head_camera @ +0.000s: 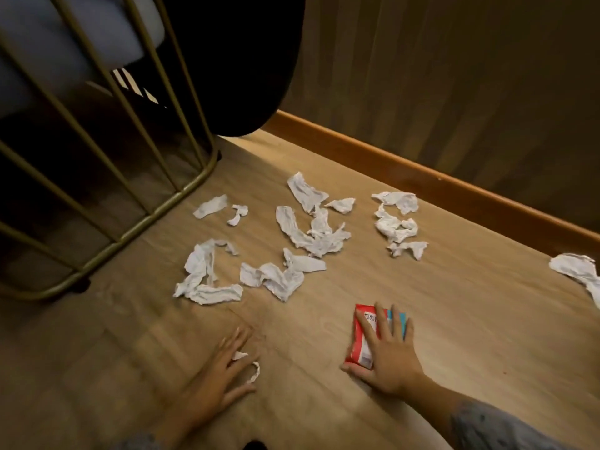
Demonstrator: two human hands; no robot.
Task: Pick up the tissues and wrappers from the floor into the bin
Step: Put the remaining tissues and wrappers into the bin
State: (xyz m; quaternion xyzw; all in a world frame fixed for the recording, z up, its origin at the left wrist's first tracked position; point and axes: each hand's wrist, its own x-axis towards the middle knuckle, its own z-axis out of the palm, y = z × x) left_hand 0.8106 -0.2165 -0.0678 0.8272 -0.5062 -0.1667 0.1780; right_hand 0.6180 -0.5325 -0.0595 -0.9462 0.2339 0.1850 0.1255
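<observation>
Several crumpled white tissues [293, 241] lie scattered over the wooden floor, with one more at the right edge [574, 271]. A red wrapper [362, 336] with a white label and a blue end lies flat on the floor. My right hand [386, 355] is laid over it, fingers spread across the top and thumb hooked round its near end. My left hand [220, 371], blurred, rests on the floor with fingers apart. A small tissue scrap [253, 373] sits between its thumb and forefinger. A dark rounded object [246, 66], possibly the bin, stands at the back.
A gold wire frame [136, 228] curves along the floor at the left, with a grey cushion [48, 43] behind its bars. A wooden skirting board [422, 170] and ribbed wall close off the back and right.
</observation>
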